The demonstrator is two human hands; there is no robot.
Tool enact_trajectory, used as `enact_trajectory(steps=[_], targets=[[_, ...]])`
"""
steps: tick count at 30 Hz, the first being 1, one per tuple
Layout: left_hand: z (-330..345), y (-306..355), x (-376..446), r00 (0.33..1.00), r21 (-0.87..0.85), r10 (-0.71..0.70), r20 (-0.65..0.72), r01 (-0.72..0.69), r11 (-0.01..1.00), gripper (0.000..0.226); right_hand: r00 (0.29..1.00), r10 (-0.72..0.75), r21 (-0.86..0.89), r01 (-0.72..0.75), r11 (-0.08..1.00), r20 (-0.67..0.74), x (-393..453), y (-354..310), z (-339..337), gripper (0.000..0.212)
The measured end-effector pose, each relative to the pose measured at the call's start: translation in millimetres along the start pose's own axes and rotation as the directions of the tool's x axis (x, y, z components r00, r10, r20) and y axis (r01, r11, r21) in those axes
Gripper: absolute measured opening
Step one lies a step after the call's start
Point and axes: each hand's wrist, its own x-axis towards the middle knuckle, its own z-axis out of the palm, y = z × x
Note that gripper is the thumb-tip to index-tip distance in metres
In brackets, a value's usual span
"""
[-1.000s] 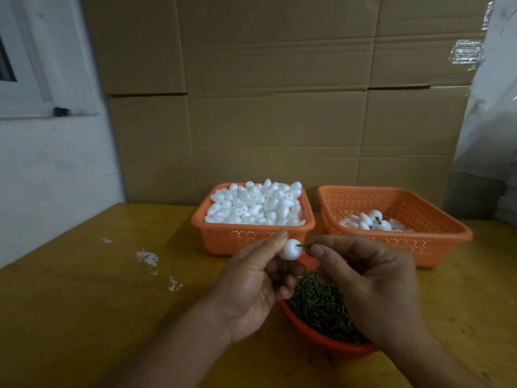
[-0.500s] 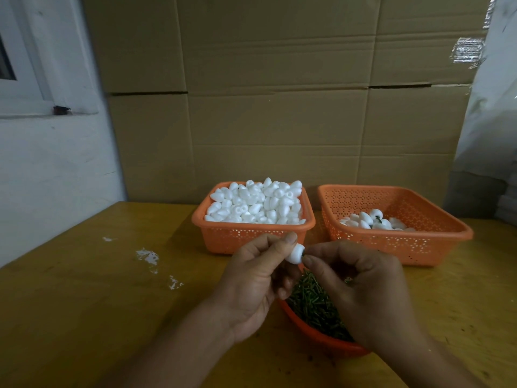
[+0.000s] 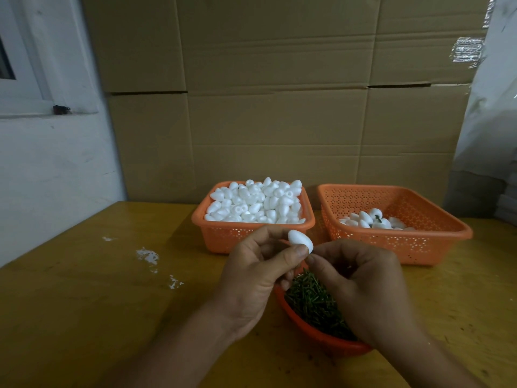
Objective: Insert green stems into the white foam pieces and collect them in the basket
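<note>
My left hand pinches a white egg-shaped foam piece between thumb and fingers, above a round orange bowl full of short green stems. My right hand has its fingertips pressed against the piece's right end; the stem between them is hidden. An orange basket heaped with plain foam pieces stands behind. To its right a larger orange basket holds several stemmed pieces.
The yellow wooden table carries white foam crumbs at the left. Stacked cardboard boxes form a wall behind the baskets. A white wall with a window sill is on the left, and plastic sheeting on the right.
The green stem seen sticking out a second ago is no longer visible; my right fingertips have closed against the foam piece. Both hands have risen slightly and the piece has tilted.
</note>
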Motion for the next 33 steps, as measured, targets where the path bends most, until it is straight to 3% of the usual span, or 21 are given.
enact_trajectory(steps=[7,14,23,33], targets=[[-2.7,-3.5,1.9,0.997,0.101,0.073,-0.011,-0.072,0.992,0.028,0.996,-0.004,0.221,-0.015,0.975,0.084,-2.5,-11.0,4.8,0.02],[-2.9,-5.4,2.3,0.991,0.176,0.133,-0.008,-0.129,0.976,0.025,0.996,0.065,0.315,-0.079,0.946,0.056,-2.9,-15.3,6.7,0.023],[1.1,-1.2,-1.5,0.974,0.183,0.22,0.061,-0.227,0.956,0.014,0.996,0.044,0.319,-0.068,0.945,0.081,-3.7,-17.9,6.3,0.02],[3.8,-0.3,-2.8,0.97,0.144,0.234,0.067,-0.242,0.96,0.009,0.995,0.067,0.366,-0.091,0.926,0.077,-5.3,-20.9,8.1,0.01]])
